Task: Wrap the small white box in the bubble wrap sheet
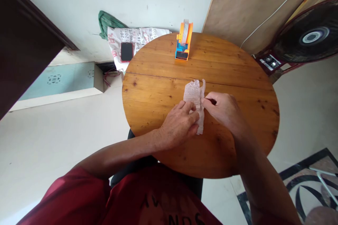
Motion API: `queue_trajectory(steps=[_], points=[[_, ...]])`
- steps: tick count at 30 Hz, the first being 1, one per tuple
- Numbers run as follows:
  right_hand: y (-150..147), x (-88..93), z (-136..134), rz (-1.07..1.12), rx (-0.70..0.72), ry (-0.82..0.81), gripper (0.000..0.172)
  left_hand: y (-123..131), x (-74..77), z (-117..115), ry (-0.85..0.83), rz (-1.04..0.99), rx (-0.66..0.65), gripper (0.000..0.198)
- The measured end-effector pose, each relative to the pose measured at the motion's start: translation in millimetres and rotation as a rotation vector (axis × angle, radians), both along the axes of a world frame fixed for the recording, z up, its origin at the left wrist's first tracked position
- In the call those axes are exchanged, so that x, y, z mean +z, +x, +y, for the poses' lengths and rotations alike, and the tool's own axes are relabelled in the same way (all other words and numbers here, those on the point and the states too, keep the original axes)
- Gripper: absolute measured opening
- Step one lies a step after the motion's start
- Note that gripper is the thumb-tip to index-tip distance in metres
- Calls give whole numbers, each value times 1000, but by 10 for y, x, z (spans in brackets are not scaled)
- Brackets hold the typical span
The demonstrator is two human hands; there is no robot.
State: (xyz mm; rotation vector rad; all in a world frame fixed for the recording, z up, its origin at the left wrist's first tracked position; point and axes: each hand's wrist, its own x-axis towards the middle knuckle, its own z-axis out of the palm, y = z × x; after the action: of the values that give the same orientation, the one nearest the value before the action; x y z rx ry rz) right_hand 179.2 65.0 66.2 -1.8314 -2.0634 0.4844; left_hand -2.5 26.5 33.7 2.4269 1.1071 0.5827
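Observation:
On the round wooden table (155, 88) lies a crinkled, translucent pinkish-white sheet of bubble wrap (192, 91), with a narrow strip folded up along its right side. My left hand (179, 123) rests over the lower left part of the sheet, its fingers curled down onto it; the thumb is mostly hidden. At the right edge, my right hand (223, 107) pinches the folded strip between thumb and forefinger. An orange and blue tape dispenser (184, 40) with a roll of clear tape stands farther back, apart from both hands.
A dark phone (127, 52) with a red edge lies on a printed white sack (114, 38) left of the table. Behind it sits a green plastic bag (108, 21). A large fan (308, 38) stands at the right, near the table's edge.

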Motion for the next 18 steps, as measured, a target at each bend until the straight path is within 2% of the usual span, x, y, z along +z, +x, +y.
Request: queue_trajectory(steps=[7,13,16,18], points=[[24,-74,-112,182,48,41,27,-11,-4,94,-70,-45,-74,7],[4,-193,-32,217,156,-100,33,-12,-85,68,-52,-114,-44,8],[47,-227,-18,310,148,-167,39,-14,-141,36,12,-139,11,11],[96,-234,-25,394,139,-212,37,-15,-171,20,51,-154,37,12]])
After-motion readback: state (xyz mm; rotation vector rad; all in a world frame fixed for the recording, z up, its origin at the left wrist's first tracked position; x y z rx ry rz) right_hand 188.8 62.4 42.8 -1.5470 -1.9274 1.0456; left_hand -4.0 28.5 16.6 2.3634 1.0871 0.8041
